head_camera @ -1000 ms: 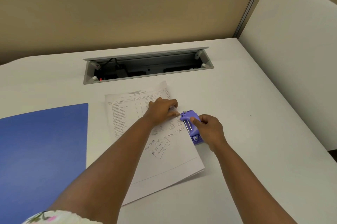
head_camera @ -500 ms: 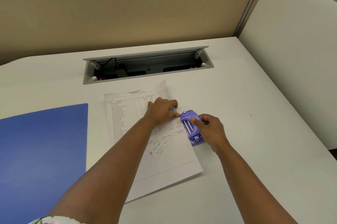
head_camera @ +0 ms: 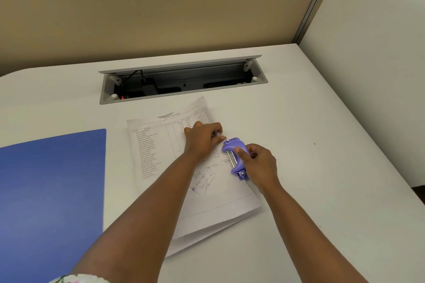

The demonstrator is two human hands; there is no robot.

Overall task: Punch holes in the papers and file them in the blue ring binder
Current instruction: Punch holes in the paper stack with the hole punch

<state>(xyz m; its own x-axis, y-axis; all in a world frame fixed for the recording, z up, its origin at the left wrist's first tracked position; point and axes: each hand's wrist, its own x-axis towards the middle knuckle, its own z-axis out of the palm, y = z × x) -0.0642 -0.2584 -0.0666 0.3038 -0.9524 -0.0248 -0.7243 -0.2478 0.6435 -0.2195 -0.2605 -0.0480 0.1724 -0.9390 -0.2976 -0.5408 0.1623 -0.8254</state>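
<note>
A small stack of printed papers (head_camera: 161, 144) lies on the white desk, with a table of text and a handwritten note on the top sheet. A purple hole punch (head_camera: 234, 156) sits on the stack's right edge. My right hand (head_camera: 259, 165) grips the punch from the right, thumb on its top. My left hand (head_camera: 203, 138) presses flat on the papers just left of the punch, fingertips at the paper edge. The blue ring binder (head_camera: 50, 190) lies closed at the left, apart from the papers.
An open grey cable tray (head_camera: 184, 80) with black cables is sunk into the desk behind the papers. A beige partition stands at the back and a white panel (head_camera: 368, 75) at the right. The white desk (head_camera: 322, 167) extends right of the punch.
The punch and papers have shifted slightly left under my hands; both hands keep their hold.
</note>
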